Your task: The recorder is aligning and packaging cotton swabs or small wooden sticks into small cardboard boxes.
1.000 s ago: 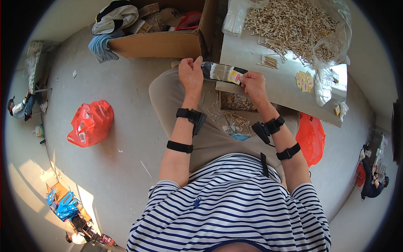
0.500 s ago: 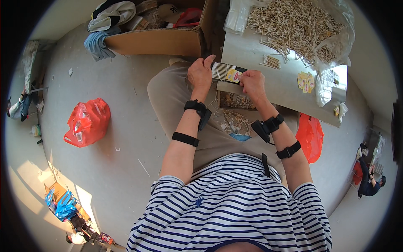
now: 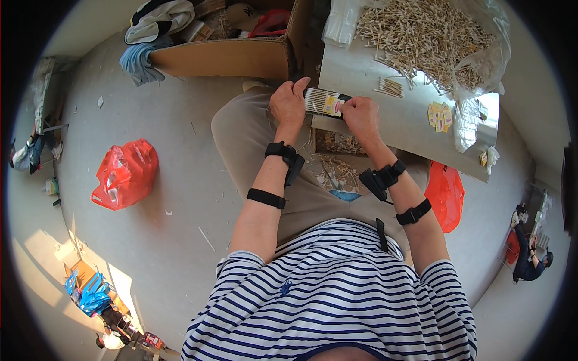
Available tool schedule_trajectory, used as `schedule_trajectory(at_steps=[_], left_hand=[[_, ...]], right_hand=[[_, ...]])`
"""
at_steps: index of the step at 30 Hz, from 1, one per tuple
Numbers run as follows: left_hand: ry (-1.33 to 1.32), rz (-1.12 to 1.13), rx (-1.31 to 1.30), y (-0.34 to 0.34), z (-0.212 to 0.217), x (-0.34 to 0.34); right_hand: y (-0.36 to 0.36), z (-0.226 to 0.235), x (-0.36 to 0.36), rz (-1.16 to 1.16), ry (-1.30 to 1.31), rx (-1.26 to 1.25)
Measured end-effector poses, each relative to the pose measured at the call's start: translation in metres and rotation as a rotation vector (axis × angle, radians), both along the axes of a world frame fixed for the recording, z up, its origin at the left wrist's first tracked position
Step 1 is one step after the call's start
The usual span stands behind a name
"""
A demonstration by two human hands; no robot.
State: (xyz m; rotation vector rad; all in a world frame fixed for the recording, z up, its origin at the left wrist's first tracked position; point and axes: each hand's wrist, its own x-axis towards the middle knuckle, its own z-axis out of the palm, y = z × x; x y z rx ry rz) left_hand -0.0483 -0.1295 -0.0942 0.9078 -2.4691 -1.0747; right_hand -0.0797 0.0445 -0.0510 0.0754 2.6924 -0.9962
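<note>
Two hands, the left hand [image 3: 289, 103] and right hand [image 3: 360, 114], are clamped on a small clear packet of pale wooden sticks [image 3: 324, 102] at the grey table's [image 3: 391, 120] near edge. It looks filled, perhaps unsealed; a large loose heap of sticks [image 3: 421, 33] remains unpacked.

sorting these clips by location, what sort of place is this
Probably an informal home workshop for hand packing. A board carries a heap of thin wooden sticks, both hands hold a small clear packet of them, and a cardboard box stands on the bare floor.
</note>
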Motion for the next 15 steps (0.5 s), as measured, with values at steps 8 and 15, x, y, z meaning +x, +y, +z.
schedule_trajectory(at_steps=[8, 15], left_hand=[[-0.039, -0.015, 0.035, 0.002, 0.007, 0.000], [-0.015, -0.020, 0.045, 0.001, 0.008, 0.001]], right_hand=[[-0.008, -0.004, 0.000, 0.002, -0.019, -0.009], [-0.018, 0.001, -0.001, 0.039, -0.012, 0.029]])
